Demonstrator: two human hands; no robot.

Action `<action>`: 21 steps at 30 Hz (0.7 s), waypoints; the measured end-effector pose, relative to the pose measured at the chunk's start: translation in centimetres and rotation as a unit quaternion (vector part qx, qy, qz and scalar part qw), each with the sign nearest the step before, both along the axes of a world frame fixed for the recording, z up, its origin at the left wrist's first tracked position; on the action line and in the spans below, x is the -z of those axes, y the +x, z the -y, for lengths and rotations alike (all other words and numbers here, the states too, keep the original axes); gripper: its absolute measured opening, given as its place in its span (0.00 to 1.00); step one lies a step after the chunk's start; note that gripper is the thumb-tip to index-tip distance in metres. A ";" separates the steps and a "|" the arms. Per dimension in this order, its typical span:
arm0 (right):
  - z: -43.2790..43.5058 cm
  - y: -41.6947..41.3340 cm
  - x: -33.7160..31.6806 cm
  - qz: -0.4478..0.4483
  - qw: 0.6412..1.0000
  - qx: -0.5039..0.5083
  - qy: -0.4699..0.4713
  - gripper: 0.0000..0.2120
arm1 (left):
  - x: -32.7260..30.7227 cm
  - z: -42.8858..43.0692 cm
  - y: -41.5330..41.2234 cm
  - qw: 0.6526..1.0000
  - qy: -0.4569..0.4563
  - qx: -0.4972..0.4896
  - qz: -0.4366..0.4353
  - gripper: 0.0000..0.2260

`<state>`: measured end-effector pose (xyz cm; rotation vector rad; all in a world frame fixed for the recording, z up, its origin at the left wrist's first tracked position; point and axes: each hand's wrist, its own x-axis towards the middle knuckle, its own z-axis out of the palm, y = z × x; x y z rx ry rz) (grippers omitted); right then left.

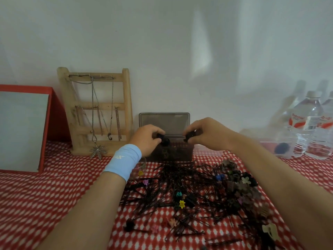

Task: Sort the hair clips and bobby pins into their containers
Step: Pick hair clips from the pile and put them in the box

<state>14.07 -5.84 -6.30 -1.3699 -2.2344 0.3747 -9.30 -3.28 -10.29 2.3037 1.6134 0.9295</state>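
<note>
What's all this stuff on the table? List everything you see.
Tablecloth: one, red with white dots, covers the table.
Bobby pins: large pile, black, centre of the cloth.
Small hair clips: many, mixed colours, among the pins and right of them.
Box: one, smoky dark, lid up, back centre.
Jewellery rack: one, pale wood, hung with chains, back left.
Red-framed panel: one, far left.
Water bottles: at least two, clear, red labels, far right.
Wristband: one, light blue, left wrist.
Left hand: fingers grip a black clip over the box.
Right hand: fingers grip a second black clip over the box.
</note>
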 end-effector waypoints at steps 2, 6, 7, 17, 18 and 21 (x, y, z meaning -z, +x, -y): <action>-1.0 -1.6 -0.1 0.009 0.999 0.022 0.036 0.14 | -0.1 0.1 -0.1 1.000 -0.013 0.017 -0.003 0.16; -2.4 -4.2 0.5 0.074 0.995 0.044 0.055 0.21 | -0.9 0.4 -0.8 0.999 -0.008 0.028 0.020 0.18; -2.6 -4.6 0.8 0.083 0.994 0.051 0.051 0.24 | -1.2 0.5 -1.0 0.999 -0.003 0.025 0.024 0.17; 1.4 -8.7 1.0 0.130 0.986 -0.105 0.000 0.04 | -2.8 2.9 -3.2 0.996 -0.038 0.049 -0.064 0.08; 1.6 -9.3 1.2 0.146 0.981 -0.124 -0.020 0.04 | -2.6 3.4 -3.6 0.993 -0.047 0.048 -0.097 0.07; 2.2 -11.1 2.0 0.185 0.967 -0.162 -0.064 0.09 | -1.6 4.9 -5.1 0.988 -0.042 0.048 -0.139 0.06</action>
